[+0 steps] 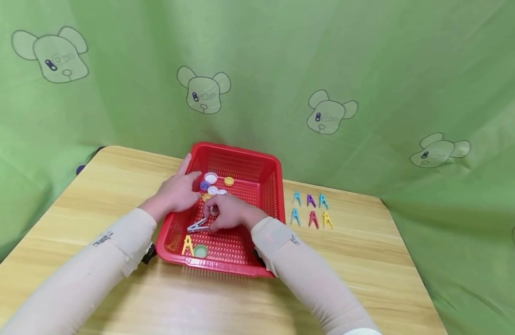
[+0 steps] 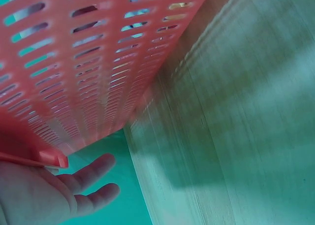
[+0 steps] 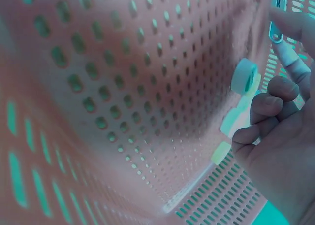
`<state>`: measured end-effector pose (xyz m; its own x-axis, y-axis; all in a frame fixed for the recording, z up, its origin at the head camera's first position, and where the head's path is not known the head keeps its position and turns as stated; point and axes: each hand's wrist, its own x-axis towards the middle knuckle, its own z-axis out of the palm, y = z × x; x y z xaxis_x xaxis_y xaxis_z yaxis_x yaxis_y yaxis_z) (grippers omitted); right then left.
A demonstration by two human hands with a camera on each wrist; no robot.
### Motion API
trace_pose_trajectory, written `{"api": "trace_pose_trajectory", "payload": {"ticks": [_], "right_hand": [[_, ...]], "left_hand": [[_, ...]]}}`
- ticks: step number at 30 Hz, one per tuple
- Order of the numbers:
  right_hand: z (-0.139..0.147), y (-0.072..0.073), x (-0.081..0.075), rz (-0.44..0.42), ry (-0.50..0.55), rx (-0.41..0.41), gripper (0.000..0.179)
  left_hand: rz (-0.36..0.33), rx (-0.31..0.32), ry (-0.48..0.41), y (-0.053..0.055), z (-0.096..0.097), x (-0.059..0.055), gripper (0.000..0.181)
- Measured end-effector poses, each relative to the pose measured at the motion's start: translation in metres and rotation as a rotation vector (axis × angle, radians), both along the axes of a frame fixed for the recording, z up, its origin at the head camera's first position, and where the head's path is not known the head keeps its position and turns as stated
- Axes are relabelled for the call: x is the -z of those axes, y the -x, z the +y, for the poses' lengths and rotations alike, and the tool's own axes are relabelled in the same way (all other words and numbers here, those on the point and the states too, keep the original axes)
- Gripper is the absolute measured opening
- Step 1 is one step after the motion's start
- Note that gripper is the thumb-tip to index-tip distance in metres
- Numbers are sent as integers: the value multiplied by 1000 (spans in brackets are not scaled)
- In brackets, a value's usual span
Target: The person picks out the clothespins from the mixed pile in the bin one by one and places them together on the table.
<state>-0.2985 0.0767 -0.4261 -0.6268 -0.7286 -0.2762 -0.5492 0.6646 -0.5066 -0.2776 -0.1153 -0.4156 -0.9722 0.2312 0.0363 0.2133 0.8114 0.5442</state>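
Observation:
A red perforated basket (image 1: pixel 240 152) stands on the table. My left hand (image 1: pixel 179 191) rests over its left rim; in the left wrist view two fingers stretch loosely past the rim on the outside. Inside the basket, my right hand (image 1: pixel 231 212) pinches a pale grey-blue clothespin (image 1: pixel 196 227) by one leg, between thumb and index finger, low over the floor. Its other fingers are curled. Beyond them lie a white cap (image 1: pixel 210 177), a purple cap (image 1: pixel 205 185), a yellow cap (image 1: pixel 228 181) and more caps, partly hidden by the hand. Nearer are a yellow clothespin (image 1: pixel 188 244) and a green cap (image 1: pixel 200 251).
Right of the basket, several clothespins lie in two rows, among them a purple one (image 1: pixel 310 200), a red one (image 1: pixel 314 219) and a yellow one (image 1: pixel 327 220). A green curtain (image 1: pixel 257 51) with mouse-like drawings hangs behind the wooden table (image 1: pixel 366 260).

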Motion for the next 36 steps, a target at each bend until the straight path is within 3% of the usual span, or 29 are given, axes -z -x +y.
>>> {"api": "trace_pose_trajectory", "payload": {"ticks": [12, 22, 36], "right_hand": [[1, 0, -14, 33, 29, 32, 24], [10, -1, -28, 91, 41, 51, 23], [26, -8, -59, 115, 124, 145, 25]], "left_hand": [[27, 12, 48, 0, 1, 2, 66], [7, 1, 42, 0, 3, 2, 66], [-14, -1, 41, -2, 4, 0, 68]]}}
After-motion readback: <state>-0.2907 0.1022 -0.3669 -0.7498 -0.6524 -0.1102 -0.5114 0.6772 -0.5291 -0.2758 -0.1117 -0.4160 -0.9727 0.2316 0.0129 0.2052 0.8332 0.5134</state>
